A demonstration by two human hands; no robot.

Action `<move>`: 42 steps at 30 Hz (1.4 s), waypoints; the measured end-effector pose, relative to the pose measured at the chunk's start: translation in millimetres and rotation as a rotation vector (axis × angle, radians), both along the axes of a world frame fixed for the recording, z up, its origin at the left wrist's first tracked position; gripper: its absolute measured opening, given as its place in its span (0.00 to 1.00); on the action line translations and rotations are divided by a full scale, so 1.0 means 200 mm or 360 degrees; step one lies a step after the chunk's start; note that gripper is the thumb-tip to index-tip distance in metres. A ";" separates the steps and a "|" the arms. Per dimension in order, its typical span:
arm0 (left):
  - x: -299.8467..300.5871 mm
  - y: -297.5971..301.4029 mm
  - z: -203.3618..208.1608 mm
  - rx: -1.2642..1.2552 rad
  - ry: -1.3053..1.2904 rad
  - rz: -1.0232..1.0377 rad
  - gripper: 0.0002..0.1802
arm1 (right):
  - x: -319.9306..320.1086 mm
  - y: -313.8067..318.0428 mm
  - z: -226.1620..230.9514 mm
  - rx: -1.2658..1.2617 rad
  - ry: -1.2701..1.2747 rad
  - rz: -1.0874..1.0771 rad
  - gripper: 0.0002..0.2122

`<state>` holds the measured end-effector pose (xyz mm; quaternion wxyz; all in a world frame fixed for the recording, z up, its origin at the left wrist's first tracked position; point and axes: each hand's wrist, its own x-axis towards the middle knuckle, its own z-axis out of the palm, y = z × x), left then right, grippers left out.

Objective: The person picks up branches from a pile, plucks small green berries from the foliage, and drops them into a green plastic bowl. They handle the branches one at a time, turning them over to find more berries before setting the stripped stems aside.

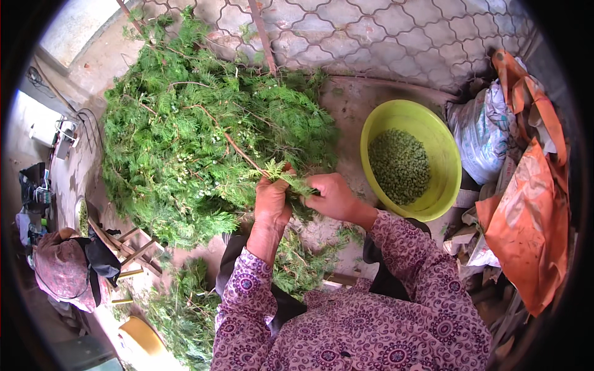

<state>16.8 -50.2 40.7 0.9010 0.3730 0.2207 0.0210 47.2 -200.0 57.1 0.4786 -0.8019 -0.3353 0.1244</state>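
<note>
My left hand (272, 199) is closed round an evergreen branch (230, 143) with a brown stem and flat, scaly green sprays. Close beside it, my right hand (334, 196) pinches the leafy tip of a green sprig (300, 184); its fingertips are partly hidden among the leaves. Beyond both hands spreads a large heap of cut evergreen branches (179, 123), dotted with small pale cones. To the right stands a yellow-green basin (447, 170), its bottom covered by many small round green cones (399, 167).
Wire mesh fencing (383, 31) runs along the far wall. White sacks (479, 133) and an orange bag (526, 229) crowd the right side. More cut branches (185, 309) lie at lower left, near a wooden stool (133, 250), a yellow container (143, 334) and another person (65, 266).
</note>
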 end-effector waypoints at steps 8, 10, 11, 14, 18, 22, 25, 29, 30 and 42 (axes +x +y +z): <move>-0.02 0.05 0.16 -0.0052 -0.0147 -0.0337 0.12 | 0.10 -0.11 0.07 0.0563 0.0971 0.0000 0.07; -0.03 0.09 0.11 0.0003 -0.0193 -0.0303 0.12 | 0.12 -0.13 0.10 0.0509 0.0999 -0.0032 0.07; -0.04 0.11 0.09 0.0060 -0.0236 -0.0268 0.13 | 0.11 -0.13 0.14 0.0508 0.1000 -0.0024 0.07; -0.03 0.08 0.07 0.0373 -0.0099 -0.0068 0.12 | 0.13 -0.16 0.19 0.0418 0.0855 -0.0070 0.08; -0.06 -0.02 0.06 0.0676 -0.0054 -0.0023 0.16 | 0.15 -0.15 0.13 0.0469 0.0704 -0.0160 0.07; -0.06 -0.08 0.08 0.0563 -0.0166 -0.0107 0.21 | 0.10 -0.07 0.05 0.0200 0.0306 -0.0389 0.05; -0.05 -0.07 0.10 0.0135 -0.0147 -0.0172 0.19 | -0.01 0.02 0.01 0.0164 -0.0493 -0.0193 0.07; -0.04 -0.05 0.01 0.0159 -0.0032 -0.0022 0.09 | -0.10 0.11 -0.04 0.0243 -0.0705 -0.0154 0.09; -0.04 -0.05 0.00 0.0174 0.0015 0.0030 0.07 | -0.10 0.11 -0.05 0.0231 -0.0711 -0.0093 0.10; -0.02 0.09 0.05 0.0179 0.0172 0.0142 0.08 | 0.18 -0.20 0.05 0.0412 0.0361 -0.0414 0.12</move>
